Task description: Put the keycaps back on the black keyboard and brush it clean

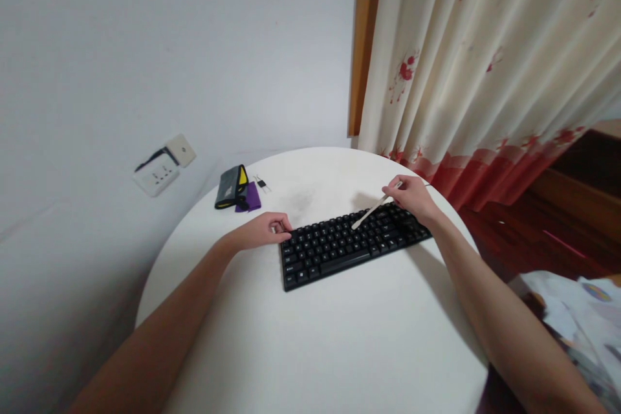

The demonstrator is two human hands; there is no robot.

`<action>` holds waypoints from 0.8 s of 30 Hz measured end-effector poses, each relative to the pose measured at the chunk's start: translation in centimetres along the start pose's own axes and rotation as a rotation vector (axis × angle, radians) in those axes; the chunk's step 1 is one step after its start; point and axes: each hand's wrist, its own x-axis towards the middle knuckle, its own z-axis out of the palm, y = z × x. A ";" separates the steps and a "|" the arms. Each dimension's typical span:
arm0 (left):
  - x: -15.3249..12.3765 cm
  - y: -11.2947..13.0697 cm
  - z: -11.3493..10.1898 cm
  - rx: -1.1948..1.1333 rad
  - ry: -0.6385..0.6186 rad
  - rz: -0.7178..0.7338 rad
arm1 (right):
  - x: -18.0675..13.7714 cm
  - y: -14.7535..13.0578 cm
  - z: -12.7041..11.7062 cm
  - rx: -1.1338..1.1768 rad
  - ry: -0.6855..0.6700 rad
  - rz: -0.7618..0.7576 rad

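Observation:
A black keyboard (334, 246) lies aslant on the white round table (320, 349). At its upper left corner, my left hand (266, 231) pinches the keyboard's edge between thumb and curled fingers. My right hand (412, 197), above the keyboard's right part, is closed round a slim white swab (372, 211). The swab slants down to the left, and its wider tip is at the keys near the middle of the board. Whether the tip presses on them I cannot tell. My right hand and wrist hide some keys at the far right.
Behind my left hand lie a grey pouch with yellow lining (229, 187), a purple cloth (250, 197) and a small black item (262, 184). A wall with a socket (156, 173) borders the table's left; a floral curtain (456, 77) hangs behind right. White bags (572, 310) stand lower right.

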 end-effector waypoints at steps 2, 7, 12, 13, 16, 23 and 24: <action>0.0 0.2 0.0 -0.005 -0.004 0.006 | -0.2 -0.2 0.7 -0.006 -0.044 -0.064; -0.1 0.7 0.0 0.005 0.012 -0.001 | -0.8 -0.7 1.6 -0.002 -0.129 -0.165; -0.1 0.4 0.0 -0.001 0.002 0.007 | -1.4 -1.4 2.0 0.095 -0.193 -0.148; 0.0 0.3 0.0 0.004 0.002 0.012 | -1.5 -1.4 2.1 0.123 -0.218 -0.138; 0.0 0.1 0.0 0.020 0.000 0.018 | -1.8 -1.3 2.4 0.206 -0.296 -0.106; 0.0 0.3 -0.1 0.017 -0.002 0.018 | -2.1 -1.4 3.1 0.277 -0.374 -0.084; 0.0 0.4 -0.1 0.016 -0.004 0.020 | -2.2 -1.4 3.1 0.282 -0.375 -0.083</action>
